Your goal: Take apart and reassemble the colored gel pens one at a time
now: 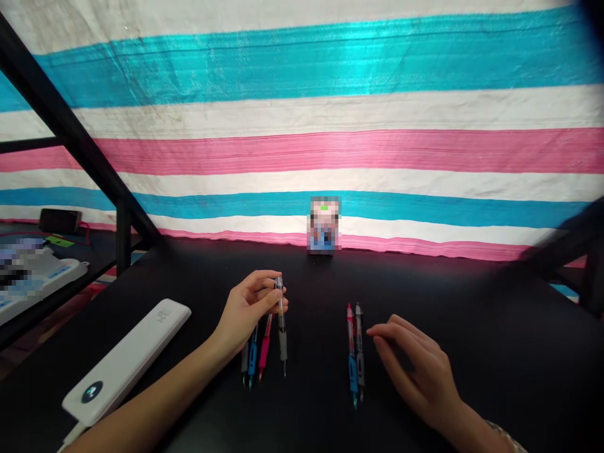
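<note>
My left hand pinches a clear pen with a grey grip near its upper end, tip pointing toward me. Under and beside that hand lie a pink pen, a blue pen and a grey-gripped pen, their upper parts partly hidden by my fingers. To the right, a red-topped pen with a blue grip lies alongside another grey-gripped pen. My right hand is just right of this pair, thumb and forefinger slightly apart, holding nothing.
A white power bank with a cable lies at the left on the black table. A blurred-out upright item stands at the back edge before a striped sheet. Black frame bars slope at the left, beside a lower shelf holding a phone.
</note>
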